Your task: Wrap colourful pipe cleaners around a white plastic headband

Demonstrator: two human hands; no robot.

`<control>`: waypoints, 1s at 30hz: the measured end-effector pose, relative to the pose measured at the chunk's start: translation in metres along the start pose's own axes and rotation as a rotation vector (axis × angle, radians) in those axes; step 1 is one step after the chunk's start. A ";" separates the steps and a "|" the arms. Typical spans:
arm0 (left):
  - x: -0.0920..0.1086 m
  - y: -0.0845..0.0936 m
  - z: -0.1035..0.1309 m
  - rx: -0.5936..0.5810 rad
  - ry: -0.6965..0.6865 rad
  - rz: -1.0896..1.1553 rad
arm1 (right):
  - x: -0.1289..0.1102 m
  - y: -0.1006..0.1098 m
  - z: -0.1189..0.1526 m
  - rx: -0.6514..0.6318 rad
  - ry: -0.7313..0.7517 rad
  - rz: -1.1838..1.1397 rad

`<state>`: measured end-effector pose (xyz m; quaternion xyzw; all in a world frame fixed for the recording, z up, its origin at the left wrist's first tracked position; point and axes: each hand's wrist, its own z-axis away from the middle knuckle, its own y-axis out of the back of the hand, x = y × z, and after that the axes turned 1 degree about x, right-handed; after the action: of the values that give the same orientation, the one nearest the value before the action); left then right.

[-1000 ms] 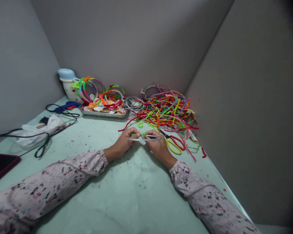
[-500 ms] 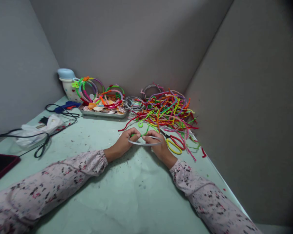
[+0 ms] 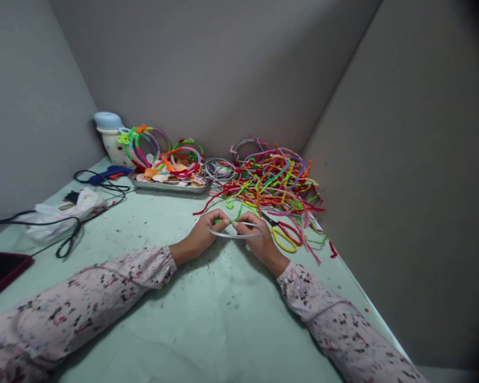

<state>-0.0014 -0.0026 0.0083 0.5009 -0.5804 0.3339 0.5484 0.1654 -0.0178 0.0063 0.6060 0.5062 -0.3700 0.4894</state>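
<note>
Head view: I see the left hand (image 3: 207, 227) and right hand (image 3: 257, 234), each pinching a grey hoop (image 3: 237, 236) above the table (image 3: 223, 314). Green fuzzy stem (image 3: 240, 213) shows between them; with its near curve bare, I judge covering barely begun.

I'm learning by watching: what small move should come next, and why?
Probably the right hand should wind the fuzzy green craft stem once around the thin grey hoop, with the left hand steadying it: a seemingly loose length of stem sticks up between the hands, while the hoop's near curve shows bare grey.
</note>
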 end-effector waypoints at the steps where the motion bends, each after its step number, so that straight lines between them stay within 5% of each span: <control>1: 0.000 0.000 0.000 0.005 -0.004 -0.004 | 0.000 0.000 0.000 0.000 0.013 0.015; 21: -0.004 -0.001 -0.001 -0.017 0.003 -0.036 | 0.000 0.000 0.001 -0.037 -0.066 -0.028; 30: -0.003 -0.001 -0.004 0.045 0.153 0.122 | 0.010 -0.005 -0.001 0.030 0.058 -0.037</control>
<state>0.0004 0.0017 0.0055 0.4500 -0.5585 0.4170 0.5583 0.1628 -0.0142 -0.0038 0.6142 0.5257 -0.3689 0.4587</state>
